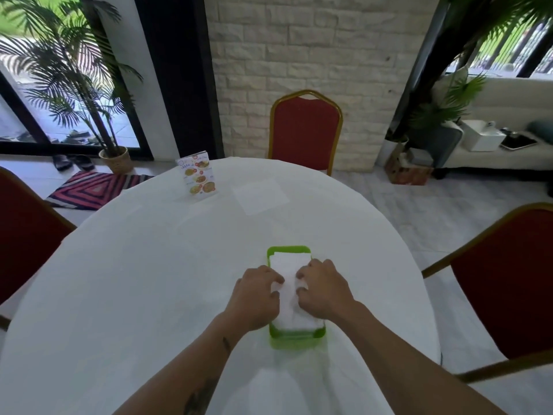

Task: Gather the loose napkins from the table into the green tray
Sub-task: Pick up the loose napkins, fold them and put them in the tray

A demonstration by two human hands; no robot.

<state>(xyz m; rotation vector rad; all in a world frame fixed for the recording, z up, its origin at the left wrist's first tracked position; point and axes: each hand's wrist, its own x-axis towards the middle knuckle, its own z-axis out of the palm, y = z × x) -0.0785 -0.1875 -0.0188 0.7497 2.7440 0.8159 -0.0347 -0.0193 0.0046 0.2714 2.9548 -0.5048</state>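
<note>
A green tray stands on the white tablecloth near me, filled with a stack of white napkins. My left hand presses on the left side of the stack, fingers curled onto the top napkin. My right hand rests on the right side in the same way. A loose white napkin lies flat at the far side of the table. Another faint napkin seems to lie left of the middle, hard to tell against the cloth.
A standing menu card sits at the far left of the round table. Red chairs stand at the far side, right and left. Potted palms, a rug and a sofa lie beyond.
</note>
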